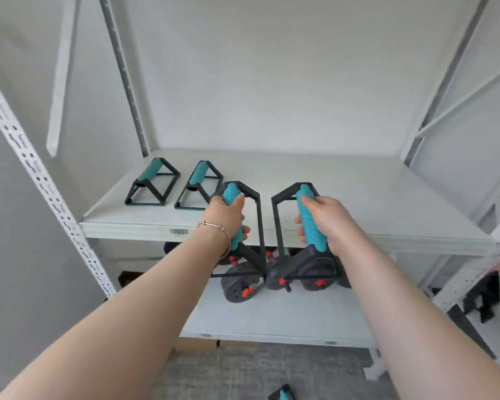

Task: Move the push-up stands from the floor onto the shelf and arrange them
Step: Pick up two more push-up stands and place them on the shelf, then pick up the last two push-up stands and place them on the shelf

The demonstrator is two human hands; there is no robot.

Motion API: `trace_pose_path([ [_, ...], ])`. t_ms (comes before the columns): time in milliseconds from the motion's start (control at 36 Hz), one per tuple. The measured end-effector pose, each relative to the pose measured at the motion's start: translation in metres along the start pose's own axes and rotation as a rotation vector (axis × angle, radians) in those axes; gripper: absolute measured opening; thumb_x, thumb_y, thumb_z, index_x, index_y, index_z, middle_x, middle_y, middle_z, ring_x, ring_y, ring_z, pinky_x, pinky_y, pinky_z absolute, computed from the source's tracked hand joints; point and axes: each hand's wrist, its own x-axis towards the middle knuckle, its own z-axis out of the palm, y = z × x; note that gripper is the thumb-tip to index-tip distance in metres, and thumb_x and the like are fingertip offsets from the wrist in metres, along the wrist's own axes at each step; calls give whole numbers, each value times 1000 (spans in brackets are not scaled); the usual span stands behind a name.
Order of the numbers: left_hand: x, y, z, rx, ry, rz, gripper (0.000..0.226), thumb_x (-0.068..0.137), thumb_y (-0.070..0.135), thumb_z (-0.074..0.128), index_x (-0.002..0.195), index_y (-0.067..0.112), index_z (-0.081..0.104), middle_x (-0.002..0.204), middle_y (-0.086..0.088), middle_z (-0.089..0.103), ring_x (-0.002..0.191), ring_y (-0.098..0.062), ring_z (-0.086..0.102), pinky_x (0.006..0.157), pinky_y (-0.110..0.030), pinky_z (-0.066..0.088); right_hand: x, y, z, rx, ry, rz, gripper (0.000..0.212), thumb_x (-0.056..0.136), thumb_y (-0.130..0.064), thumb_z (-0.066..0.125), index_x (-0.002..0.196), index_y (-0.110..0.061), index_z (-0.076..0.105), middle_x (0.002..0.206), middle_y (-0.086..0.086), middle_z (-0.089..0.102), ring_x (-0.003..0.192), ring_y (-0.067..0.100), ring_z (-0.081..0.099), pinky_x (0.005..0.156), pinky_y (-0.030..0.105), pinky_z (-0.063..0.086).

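Left hand [228, 216] closed around teal grip of one push-up stand [243, 223]; right hand [326, 220] closed around grip of a second stand [298, 226]. Both held tilted at the shelf's [358, 197] front edge, bases toward it. Two more stands [153, 181] [199, 184] sit upright near the shelf's left edge. Another stand [282, 394] on the floor.

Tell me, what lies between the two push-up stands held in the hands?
Nothing. In the head view, the left-hand stand and the right-hand stand are apart; through the gap only the shelf's front edge shows.
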Motion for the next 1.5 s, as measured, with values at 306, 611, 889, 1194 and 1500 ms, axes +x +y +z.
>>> trace_pose_path([
  [306, 157, 40, 29, -58, -136, -102, 33, 98, 34, 51, 112, 4, 51, 87, -12, 59, 53, -23, 61, 55, -33, 56, 142, -27, 23, 57, 104, 107, 29, 99, -32, 54, 117, -8, 54, 92, 19, 65, 59, 26, 63, 52, 33, 54],
  [611, 270, 49, 48, -5, -233, -204, 34, 98, 29, 53, 118, 2, 49, 91, -14, 58, 47, -23, 60, 42, -29, 54, 248, -28, 51, 31, 159, 217, 31, 99, -31, 54, 116, -5, 54, 93, 21, 66, 60, 26, 63, 50, 32, 55],
  [889, 311, 38, 55, 77, -262, -241, 38, 98, 32, 51, 124, 4, 47, 91, -14, 60, 49, -21, 63, 44, -28, 54, 291, -18, 58, 15, 178, 295, 35, 99, -32, 55, 117, -2, 55, 93, 21, 66, 60, 27, 63, 50, 32, 54],
  [1194, 315, 35, 65, 602, -182, -26, 56, 91, 45, 46, 126, 2, 44, 114, -17, 59, 97, -34, 64, 80, -37, 51, 295, -5, 49, -9, 201, 229, 38, 94, -37, 61, 106, -2, 60, 93, 20, 65, 69, 33, 68, 67, 47, 61],
  [1500, 206, 31, 122, 994, 102, 880, 64, 92, 41, 53, 142, 5, 38, 140, -20, 45, 136, -40, 35, 108, -51, 35, 219, 46, -17, -649, 568, -291, 54, 92, -36, 62, 137, -11, 47, 125, 11, 57, 117, 31, 50, 95, 41, 44],
])
